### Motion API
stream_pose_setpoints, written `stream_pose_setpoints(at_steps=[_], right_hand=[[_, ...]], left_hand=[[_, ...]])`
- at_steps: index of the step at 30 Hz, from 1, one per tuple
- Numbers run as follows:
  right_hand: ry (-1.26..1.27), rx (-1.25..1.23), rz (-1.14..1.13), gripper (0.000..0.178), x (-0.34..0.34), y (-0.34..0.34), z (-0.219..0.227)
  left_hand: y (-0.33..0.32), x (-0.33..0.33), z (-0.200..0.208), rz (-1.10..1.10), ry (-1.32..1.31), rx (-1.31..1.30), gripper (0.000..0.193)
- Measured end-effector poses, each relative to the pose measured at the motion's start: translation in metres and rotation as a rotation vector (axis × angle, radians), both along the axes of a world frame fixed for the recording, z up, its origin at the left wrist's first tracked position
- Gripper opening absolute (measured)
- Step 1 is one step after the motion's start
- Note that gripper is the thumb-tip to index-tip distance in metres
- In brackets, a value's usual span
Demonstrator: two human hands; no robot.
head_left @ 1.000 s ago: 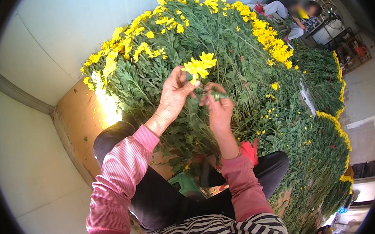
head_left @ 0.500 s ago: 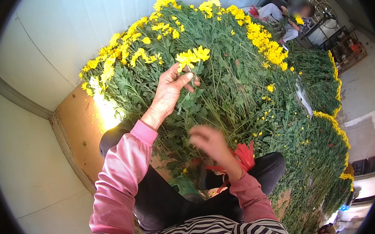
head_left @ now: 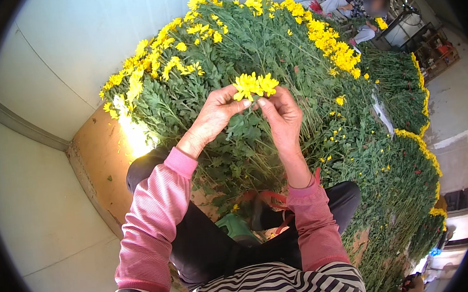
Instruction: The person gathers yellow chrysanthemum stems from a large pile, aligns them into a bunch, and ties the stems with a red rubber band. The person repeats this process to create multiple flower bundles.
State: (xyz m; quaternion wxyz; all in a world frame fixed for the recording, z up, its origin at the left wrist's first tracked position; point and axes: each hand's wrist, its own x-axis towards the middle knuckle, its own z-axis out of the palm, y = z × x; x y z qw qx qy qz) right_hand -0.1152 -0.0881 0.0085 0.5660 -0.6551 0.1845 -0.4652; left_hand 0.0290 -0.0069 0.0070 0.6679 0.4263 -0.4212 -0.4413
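Note:
Two yellow chrysanthemums (head_left: pixel 255 86) are held up in front of me, their heads side by side above leafy green stems. My left hand (head_left: pixel 215 116) pinches them just under the blooms, thumb and fingers closed. From the other side my right hand (head_left: pixel 285 122) is closed at the same spot, its thumb and fingers beneath the right-hand bloom. The fingers partly hide where the stems are gripped. Behind and below lies a big heap of cut chrysanthemum stems (head_left: pixel 262 52), with yellow heads along its far and left edges.
Red strips (head_left: pixel 273 198) lie by my right knee. A green plastic object (head_left: pixel 236 227) sits between my legs. Pale wall panels (head_left: pixel 46 175) stand at the left. More flower bundles (head_left: pixel 403 161) spread along the right. Another person (head_left: pixel 363 12) sits at the far right.
My right hand has risen from near my lap to the flower heads and closed there. The chrysanthemums and my left hand have shifted slightly right and down.

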Motion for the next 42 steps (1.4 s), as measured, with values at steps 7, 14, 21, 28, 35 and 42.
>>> stream_pose_setpoints(at_steps=[7, 14, 21, 28, 35, 42], right_hand=[[0.463, -0.911, -0.211, 0.038, -0.004, 0.026, -0.036], [0.611, -1.041, -0.086, 0.017, 0.001, 0.032, -0.069], [0.118, 0.034, -0.06, 0.022, -0.001, 0.028, -0.023], [-0.049, 0.049, -0.047, 0.014, -0.003, -0.001, -0.012], [-0.277, 0.788, -0.078, 0.018, -0.035, -0.013, -0.059], [0.29, 0.157, -0.27, 0.051, -0.04, 0.01, -0.091]], left_hand=[[-0.007, 0.012, 0.002, 0.206, 0.207, 0.04, 0.018], [-0.007, 0.002, -0.002, 0.252, 0.084, 0.024, 0.019], [-0.006, 0.003, -0.002, 0.081, -0.014, -0.01, 0.023], [-0.005, -0.011, -0.012, -0.014, -0.106, -0.002, 0.023], [-0.002, -0.007, 0.001, 0.079, 0.035, 0.025, 0.022], [-0.008, 0.002, 0.006, 0.227, 0.096, -0.049, 0.015]])
